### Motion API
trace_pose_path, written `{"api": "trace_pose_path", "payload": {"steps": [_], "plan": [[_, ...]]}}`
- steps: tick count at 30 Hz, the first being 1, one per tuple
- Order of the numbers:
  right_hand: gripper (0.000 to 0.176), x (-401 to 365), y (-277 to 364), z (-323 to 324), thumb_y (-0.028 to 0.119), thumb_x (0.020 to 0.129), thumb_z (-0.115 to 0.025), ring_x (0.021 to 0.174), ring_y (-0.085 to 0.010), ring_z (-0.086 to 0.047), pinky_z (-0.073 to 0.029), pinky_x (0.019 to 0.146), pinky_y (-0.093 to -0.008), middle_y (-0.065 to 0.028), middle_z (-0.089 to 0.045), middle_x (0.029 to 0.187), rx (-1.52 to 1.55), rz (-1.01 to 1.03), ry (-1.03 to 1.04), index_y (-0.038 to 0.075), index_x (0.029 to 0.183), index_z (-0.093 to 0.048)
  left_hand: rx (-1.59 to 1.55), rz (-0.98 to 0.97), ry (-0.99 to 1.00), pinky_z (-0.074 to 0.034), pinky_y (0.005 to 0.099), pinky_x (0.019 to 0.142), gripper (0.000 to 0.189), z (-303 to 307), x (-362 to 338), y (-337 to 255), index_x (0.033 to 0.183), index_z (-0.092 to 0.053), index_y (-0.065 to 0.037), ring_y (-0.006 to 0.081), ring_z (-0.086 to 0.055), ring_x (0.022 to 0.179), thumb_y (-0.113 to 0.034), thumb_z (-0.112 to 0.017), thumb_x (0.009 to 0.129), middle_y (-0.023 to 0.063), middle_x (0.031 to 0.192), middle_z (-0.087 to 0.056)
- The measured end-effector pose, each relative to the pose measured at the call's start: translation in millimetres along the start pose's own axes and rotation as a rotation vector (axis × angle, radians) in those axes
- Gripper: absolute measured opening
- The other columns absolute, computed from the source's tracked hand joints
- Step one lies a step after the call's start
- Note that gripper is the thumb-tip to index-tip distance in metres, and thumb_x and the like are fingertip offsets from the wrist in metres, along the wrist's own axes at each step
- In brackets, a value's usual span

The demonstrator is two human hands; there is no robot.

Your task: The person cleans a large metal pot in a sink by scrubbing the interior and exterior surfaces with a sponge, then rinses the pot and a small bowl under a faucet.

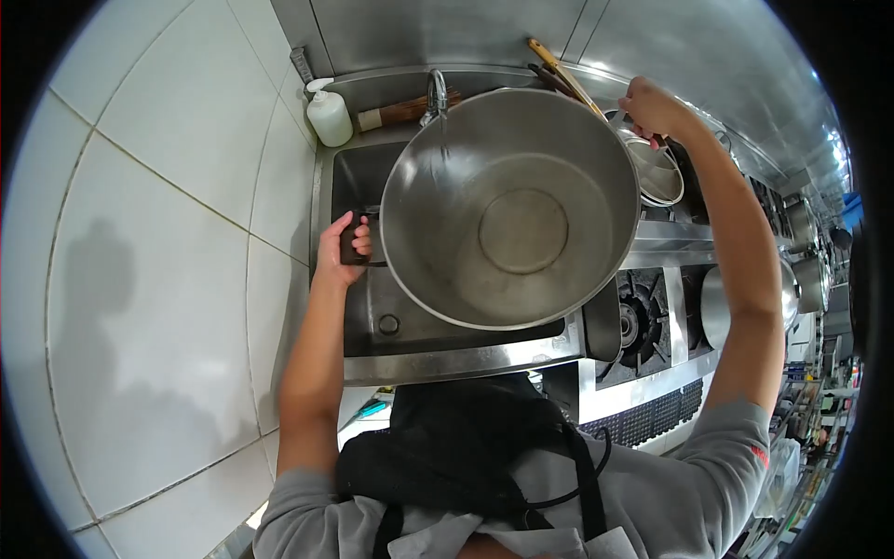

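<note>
A large, wide metal pot (521,224) is tilted over the sink, its inside facing me and a ring mark on its bottom. My left hand (345,247) is closed around the dark loop handle on the pot's left side. At the upper right, my right hand (655,110) has its fingers curled around a handle beside the pot's far rim, partly hidden by the fingers. The tap (437,93) stands at the back, its spout over the pot's rim. Under the pot, the sink basin (372,321) shows its drain.
A white pump bottle (329,114) and a bristle brush (400,112) are on the back left ledge. Long wooden-handled utensils (563,74) lean behind the pot. A strainer (663,177) sits on the right. Gas burners (638,321) adjoin the sink; a tiled wall (168,224) borders the left.
</note>
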State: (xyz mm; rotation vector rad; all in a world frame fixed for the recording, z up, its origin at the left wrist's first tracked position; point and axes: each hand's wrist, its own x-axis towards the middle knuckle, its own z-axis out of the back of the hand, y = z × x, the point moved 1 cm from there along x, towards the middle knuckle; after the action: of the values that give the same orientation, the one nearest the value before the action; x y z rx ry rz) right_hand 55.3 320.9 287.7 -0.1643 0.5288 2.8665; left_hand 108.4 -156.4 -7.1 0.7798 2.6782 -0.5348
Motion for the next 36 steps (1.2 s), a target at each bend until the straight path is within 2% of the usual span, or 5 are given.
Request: {"api": "trace_pose_path", "payload": {"steps": [7,16,23,32,36], "plan": [[0.051,-82.9,36.6,34.9,0.009,0.087,-0.05,0.044,-0.0099,-0.045,-0.039,0.035,-0.026,-0.0057,-0.053,0.073,0.542,0.178,-0.039,0.001,0.137,-0.042,0.406,-0.035,-0.122,-0.044,0.0278,0.053,0.037,10.8,53.0,14.6,0.09,-0.057,-0.008,0.015,-0.05,0.057,-0.045,-0.06,0.095,0.0035,0.071,-0.055],[0.049,-123.0,68.4,46.2,0.013,0.094,-0.052,0.042,-0.0041,-0.033,-0.027,0.033,-0.0215,-0.0011,-0.049,0.073,0.785,0.209,-0.29,0.0,0.14,-0.042,0.704,-0.1,-0.326,-0.044,0.0301,0.047,0.037,-26.8,90.1,49.8,0.079,-0.058,-0.01,0.0148,-0.052,0.049,-0.044,-0.07,0.088,0.0017,0.063,-0.055],[0.047,-79.8,29.1,14.0,0.004,0.087,-0.05,0.042,-0.0058,-0.032,-0.023,0.035,-0.0244,-0.0023,-0.052,0.073,1.097,0.186,-0.122,-0.003,0.133,-0.044,0.758,-0.211,-0.377,-0.044,0.0281,0.046,0.034,-23.4,55.6,-18.3,0.077,-0.057,-0.009,0.0144,-0.051,0.048,-0.038,-0.072,0.088,0.0021,0.063,-0.055],[0.031,48.9,-4.6,-107.8,0.02,0.091,-0.059,0.043,-0.0094,-0.039,-0.031,0.035,-0.026,-0.0018,-0.047,0.067,0.745,0.068,0.037,0.003,0.117,-0.052,0.24,-0.228,-0.317,-0.044,0.0291,0.05,0.054,-0.4,-87.3,-23.3,0.089,-0.056,-0.005,0.0191,-0.051,0.055,-0.059,-0.055,0.091,0.0082,0.068,-0.056],[0.034,104.4,13.3,-172.9,0.03,0.092,-0.061,0.043,-0.0131,-0.042,-0.036,0.035,-0.03,-0.0052,-0.053,0.071,0.495,0.118,0.173,0.0,0.106,-0.055,0.081,-0.234,-0.067,-0.039,0.0291,0.048,0.052,-4.0,-128.7,5.5,0.089,-0.055,-0.006,0.0177,-0.046,0.052,-0.058,-0.05,0.094,0.0058,0.064,-0.05]]}}
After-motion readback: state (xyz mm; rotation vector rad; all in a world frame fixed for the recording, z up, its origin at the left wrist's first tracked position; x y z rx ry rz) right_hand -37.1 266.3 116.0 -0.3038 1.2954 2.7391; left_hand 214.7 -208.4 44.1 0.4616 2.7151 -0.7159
